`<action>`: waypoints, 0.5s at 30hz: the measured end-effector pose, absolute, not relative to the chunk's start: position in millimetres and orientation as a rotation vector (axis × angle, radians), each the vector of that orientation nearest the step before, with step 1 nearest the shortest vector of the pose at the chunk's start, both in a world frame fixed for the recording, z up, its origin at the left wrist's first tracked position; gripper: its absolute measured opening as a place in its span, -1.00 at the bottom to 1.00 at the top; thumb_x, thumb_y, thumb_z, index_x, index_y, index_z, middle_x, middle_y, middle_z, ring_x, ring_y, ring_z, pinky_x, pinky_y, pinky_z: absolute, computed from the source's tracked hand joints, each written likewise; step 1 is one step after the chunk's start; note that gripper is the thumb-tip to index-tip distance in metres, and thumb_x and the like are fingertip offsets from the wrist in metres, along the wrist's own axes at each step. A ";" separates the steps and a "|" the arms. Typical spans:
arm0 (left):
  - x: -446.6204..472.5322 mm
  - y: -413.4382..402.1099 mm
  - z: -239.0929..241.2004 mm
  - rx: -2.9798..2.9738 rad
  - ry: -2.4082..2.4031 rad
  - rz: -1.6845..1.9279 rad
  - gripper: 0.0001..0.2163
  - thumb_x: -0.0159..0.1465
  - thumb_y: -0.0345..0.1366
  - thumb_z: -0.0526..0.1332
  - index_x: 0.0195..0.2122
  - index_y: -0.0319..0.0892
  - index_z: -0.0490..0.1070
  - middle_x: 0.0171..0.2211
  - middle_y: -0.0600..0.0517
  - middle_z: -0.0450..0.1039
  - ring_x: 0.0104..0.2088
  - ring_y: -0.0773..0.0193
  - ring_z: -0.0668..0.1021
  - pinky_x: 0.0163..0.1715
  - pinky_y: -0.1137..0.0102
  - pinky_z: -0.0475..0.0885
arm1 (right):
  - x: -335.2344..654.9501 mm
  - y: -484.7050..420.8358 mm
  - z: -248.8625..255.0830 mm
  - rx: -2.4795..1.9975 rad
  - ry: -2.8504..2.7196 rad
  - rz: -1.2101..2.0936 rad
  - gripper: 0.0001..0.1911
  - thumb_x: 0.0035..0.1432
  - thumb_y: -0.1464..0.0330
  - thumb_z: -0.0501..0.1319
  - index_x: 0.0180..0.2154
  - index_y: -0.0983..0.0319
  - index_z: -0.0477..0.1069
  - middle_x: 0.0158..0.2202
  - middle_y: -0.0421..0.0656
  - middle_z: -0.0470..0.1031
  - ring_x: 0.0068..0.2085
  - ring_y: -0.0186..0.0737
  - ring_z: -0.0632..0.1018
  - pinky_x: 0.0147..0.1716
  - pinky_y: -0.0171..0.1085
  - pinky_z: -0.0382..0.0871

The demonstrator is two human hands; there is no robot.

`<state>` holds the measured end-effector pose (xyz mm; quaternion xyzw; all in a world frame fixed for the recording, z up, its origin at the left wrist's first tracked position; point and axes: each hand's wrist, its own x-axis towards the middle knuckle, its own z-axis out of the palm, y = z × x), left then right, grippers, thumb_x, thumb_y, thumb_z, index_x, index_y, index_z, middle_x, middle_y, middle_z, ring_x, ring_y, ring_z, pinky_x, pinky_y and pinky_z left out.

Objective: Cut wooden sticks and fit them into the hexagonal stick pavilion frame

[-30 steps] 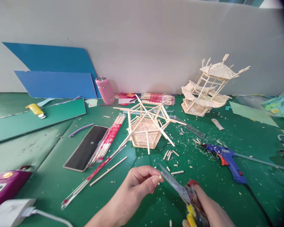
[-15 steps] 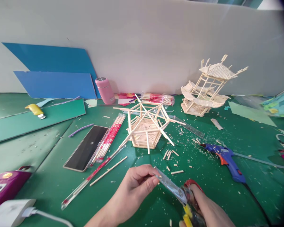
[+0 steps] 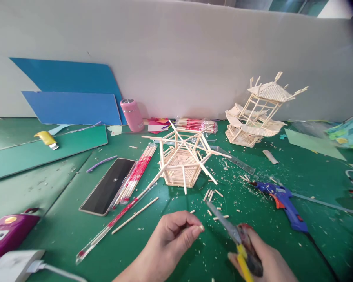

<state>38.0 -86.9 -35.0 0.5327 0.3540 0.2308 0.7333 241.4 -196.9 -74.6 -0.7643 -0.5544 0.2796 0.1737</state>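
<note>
My left hand (image 3: 172,239) is pinched at the front of the green table, with the pale end of a short wooden stick piece (image 3: 201,227) showing at its fingertips. The rest of that piece is hidden by the fingers. A pair of scissors (image 3: 228,225) with yellow and red handles is in my right hand (image 3: 266,252), slightly blurred, its blades pointing away and to the left, apart from the left hand. Beyond both hands stands a hexagonal wooden stick frame (image 3: 182,168), with sticks radiating out over its top. Short cut stick pieces (image 3: 209,194) lie between it and the scissors.
A blue glue gun (image 3: 282,199) with a black cord lies at right. A stick pavilion (image 3: 259,113) stands behind. At left are a phone (image 3: 107,186), bagged sticks (image 3: 138,172), a single stick (image 3: 135,215) and a white charger (image 3: 17,264). A pink bottle (image 3: 132,115) stands near the wall.
The scissors have moved away from my left fingertips, to the right. A pale stick end now shows in my left pinch. The view has shifted slightly, so everything sits a little lower.
</note>
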 end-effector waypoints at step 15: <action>62.0 -89.4 -40.9 0.448 0.752 0.663 -0.84 0.21 -0.34 0.15 -0.18 -0.21 0.31 -0.62 0.17 0.17 -0.67 0.50 0.16 -0.62 0.50 -0.02 | 295.6 -196.9 -66.6 -2.277 -1.777 0.074 -0.57 0.07 0.10 0.12 -0.09 0.22 0.35 -0.10 0.02 0.43 -0.11 0.05 0.48 -0.19 -0.04 0.39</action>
